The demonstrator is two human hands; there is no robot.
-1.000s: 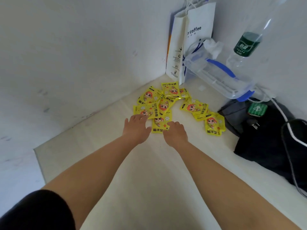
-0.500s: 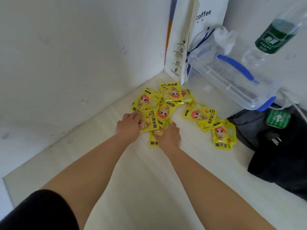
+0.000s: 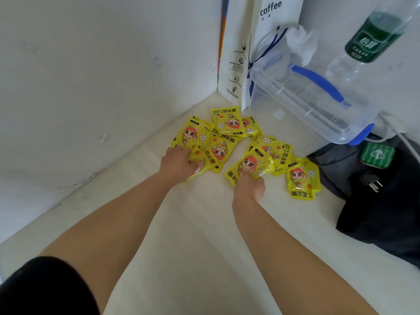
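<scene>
Just beyond your right hand [image 3: 249, 187], the yellow packet [image 3: 247, 165] it pinches by the near edge points far-right. Your left hand [image 3: 178, 163] curls round the left pile's [image 3: 218, 146] near packets.

The right hand [image 3: 248, 186] is pulling one yellow cartoon-printed foil packet [image 3: 247, 165] rightward, away from the pile [image 3: 218, 142] at frame centre, while the left hand [image 3: 178, 163] is closing on another packet [image 3: 203, 164] there.

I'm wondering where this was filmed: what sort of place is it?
Probably a corner of a home or dorm room: a paper coffee bag, a clear storage box and a water bottle sit against white walls, and a dark bag with a plug lies beside the yellow packets.
</scene>
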